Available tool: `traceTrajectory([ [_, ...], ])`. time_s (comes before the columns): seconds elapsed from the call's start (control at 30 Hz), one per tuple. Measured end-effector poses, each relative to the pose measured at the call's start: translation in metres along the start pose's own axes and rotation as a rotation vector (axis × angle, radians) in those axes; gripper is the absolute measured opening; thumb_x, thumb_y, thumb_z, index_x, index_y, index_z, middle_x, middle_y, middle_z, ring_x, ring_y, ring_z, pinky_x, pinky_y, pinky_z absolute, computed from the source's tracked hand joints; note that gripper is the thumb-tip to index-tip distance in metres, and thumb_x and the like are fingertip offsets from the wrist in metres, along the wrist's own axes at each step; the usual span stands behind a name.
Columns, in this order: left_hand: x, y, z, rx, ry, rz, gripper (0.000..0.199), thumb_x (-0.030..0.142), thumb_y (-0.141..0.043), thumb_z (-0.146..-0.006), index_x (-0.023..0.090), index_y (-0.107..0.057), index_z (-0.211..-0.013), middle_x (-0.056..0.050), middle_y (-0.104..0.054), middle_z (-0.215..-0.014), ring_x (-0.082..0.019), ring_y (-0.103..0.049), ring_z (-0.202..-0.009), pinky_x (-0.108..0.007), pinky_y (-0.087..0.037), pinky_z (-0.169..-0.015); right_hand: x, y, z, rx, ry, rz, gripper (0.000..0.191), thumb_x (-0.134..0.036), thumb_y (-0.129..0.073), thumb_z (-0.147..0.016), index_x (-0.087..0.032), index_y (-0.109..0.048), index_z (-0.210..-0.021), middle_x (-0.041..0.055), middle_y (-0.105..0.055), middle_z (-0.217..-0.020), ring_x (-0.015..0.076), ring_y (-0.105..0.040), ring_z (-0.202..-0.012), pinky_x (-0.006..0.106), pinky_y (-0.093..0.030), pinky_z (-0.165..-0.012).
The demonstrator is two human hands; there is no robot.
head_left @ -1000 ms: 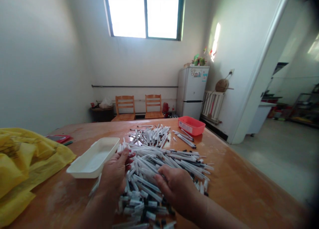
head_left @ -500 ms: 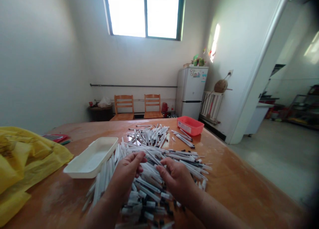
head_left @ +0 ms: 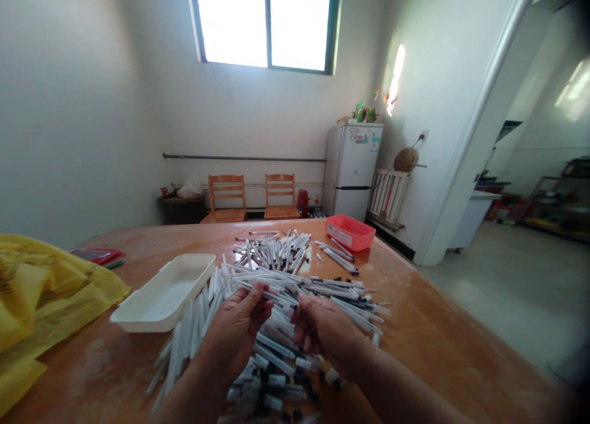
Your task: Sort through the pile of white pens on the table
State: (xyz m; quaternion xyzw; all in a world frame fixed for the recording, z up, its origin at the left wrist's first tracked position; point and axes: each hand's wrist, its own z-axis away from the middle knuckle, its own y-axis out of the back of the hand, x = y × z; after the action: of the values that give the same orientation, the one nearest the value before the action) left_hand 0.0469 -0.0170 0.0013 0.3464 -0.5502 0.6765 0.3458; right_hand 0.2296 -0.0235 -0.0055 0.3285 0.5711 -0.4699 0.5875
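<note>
Over a heap of white pen parts (head_left: 276, 344) I hold both hands close together. My left hand (head_left: 237, 325) is closed in a pinch on a thin pen (head_left: 274, 298), whose end points towards the right hand. My right hand (head_left: 325, 325) is also closed, thumb against forefinger; a small dark tip shows at its fingertips, too small to name. Below the hands lie loose clear caps and black plugs (head_left: 271, 381). Long white pen barrels (head_left: 196, 325) lie beside my left forearm.
A white tray (head_left: 124, 318) stands at the left, near a yellow plastic bag (head_left: 59, 301). A red basket (head_left: 350, 233) sits at the far right of the wooden table (head_left: 442, 350). Further pens (head_left: 281, 249) are piled at the back. Chairs (head_left: 228, 196) and a fridge (head_left: 354, 166) stand beyond.
My right hand has turned, its fingers now curled beneath the thumb, with a dark tip showing. The left hand stays almost in place. The view has shifted slightly.
</note>
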Motion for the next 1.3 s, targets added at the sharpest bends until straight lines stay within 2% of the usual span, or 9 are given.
traceTrajectory([
  [0.17,-0.0002,-0.0037,0.0023,0.009,-0.003,0.019,0.008,0.02,-0.073,-0.084,0.014,-0.071,-0.089,-0.005,-0.071,-0.084,-0.009,-0.067,-0.067,-0.018,-0.057,-0.061,0.003,-0.0012,0.0007,-0.044,0.093,0.009,0.044,-0.057,-0.052,-0.092,-0.015,-0.057,-0.08,-0.0021,-0.058,-0.055,0.0069,-0.044,-0.042,0.018,-0.03,-0.043],
  [0.4,0.0007,-0.0049,0.0017,0.022,-0.011,0.043,0.006,0.019,-0.071,-0.085,0.015,-0.069,-0.088,-0.003,-0.069,-0.078,-0.009,-0.066,-0.064,-0.017,-0.056,-0.058,-0.0002,-0.0026,0.0044,0.088,0.29,0.202,0.03,-0.045,-0.065,-0.088,-0.017,-0.056,-0.086,-0.0012,-0.063,-0.072,0.0094,-0.054,-0.056,0.02,-0.041,-0.053],
  [0.57,-0.0009,-0.0049,0.0019,0.018,-0.017,0.031,0.007,0.02,-0.072,-0.084,0.015,-0.069,-0.087,-0.004,-0.069,-0.079,-0.009,-0.066,-0.063,-0.017,-0.056,-0.059,0.0026,-0.0029,0.0022,-0.01,0.147,0.141,0.044,-0.06,-0.048,-0.094,-0.016,-0.055,-0.087,0.001,-0.065,-0.069,0.0084,-0.05,-0.045,0.02,-0.033,-0.044],
  [0.73,-0.003,-0.0051,0.0012,0.029,-0.013,0.023,0.006,0.019,-0.071,-0.085,0.014,-0.07,-0.087,-0.004,-0.069,-0.078,-0.009,-0.066,-0.064,-0.017,-0.056,-0.059,0.0052,-0.002,0.0003,0.089,0.211,0.168,0.037,-0.053,-0.064,-0.087,-0.018,-0.055,-0.089,-0.0007,-0.066,-0.077,0.0079,-0.053,-0.051,0.019,-0.037,-0.047],
  [0.87,-0.004,-0.0041,0.0003,0.021,-0.019,0.031,0.005,0.019,-0.071,-0.085,0.014,-0.069,-0.087,-0.004,-0.069,-0.08,-0.009,-0.065,-0.064,-0.018,-0.056,-0.06,0.005,-0.0012,0.0001,0.021,0.138,0.165,0.045,-0.06,-0.045,-0.095,-0.017,-0.053,-0.082,-0.002,-0.06,-0.061,0.0071,-0.045,-0.041,0.019,-0.03,-0.041],
  [0.93,-0.004,-0.0038,0.0004,0.022,-0.014,0.028,0.006,0.019,-0.071,-0.085,0.014,-0.069,-0.087,-0.004,-0.069,-0.081,-0.009,-0.065,-0.064,-0.018,-0.056,-0.06,0.0045,-0.0007,0.0003,0.038,0.171,0.188,0.04,-0.055,-0.052,-0.093,-0.018,-0.053,-0.08,-0.0034,-0.058,-0.06,0.0072,-0.045,-0.043,0.019,-0.033,-0.043],
  [1.03,-0.0035,-0.0039,0.0005,0.019,-0.014,0.028,0.007,0.02,-0.071,-0.085,0.014,-0.069,-0.088,-0.004,-0.069,-0.081,-0.009,-0.066,-0.065,-0.018,-0.056,-0.061,0.0043,-0.0004,0.0002,0.093,0.228,0.163,0.033,-0.049,-0.065,-0.087,-0.018,-0.054,-0.088,-0.003,-0.062,-0.073,0.0071,-0.051,-0.051,0.019,-0.039,-0.049],
  [1.2,-0.0032,-0.0039,-0.0006,0.018,-0.022,0.034,0.006,0.019,-0.07,-0.086,0.014,-0.069,-0.088,-0.003,-0.068,-0.079,-0.009,-0.065,-0.064,-0.018,-0.056,-0.059,0.0067,0.0003,-0.0025,0.016,0.154,0.143,0.042,-0.056,-0.047,-0.096,-0.017,-0.053,-0.083,-0.0016,-0.062,-0.064,0.0063,-0.045,-0.04,0.019,-0.029,-0.04],
  [1.3,-0.0031,-0.0043,-0.0009,0.023,-0.021,0.032,0.005,0.019,-0.069,-0.087,0.013,-0.069,-0.088,-0.004,-0.068,-0.08,-0.009,-0.066,-0.064,-0.018,-0.056,-0.059,0.0074,0.0012,-0.004,0.06,0.217,0.132,0.032,-0.047,-0.066,-0.087,-0.017,-0.053,-0.088,-0.0032,-0.063,-0.071,0.0059,-0.049,-0.046,0.018,-0.036,-0.045],
])
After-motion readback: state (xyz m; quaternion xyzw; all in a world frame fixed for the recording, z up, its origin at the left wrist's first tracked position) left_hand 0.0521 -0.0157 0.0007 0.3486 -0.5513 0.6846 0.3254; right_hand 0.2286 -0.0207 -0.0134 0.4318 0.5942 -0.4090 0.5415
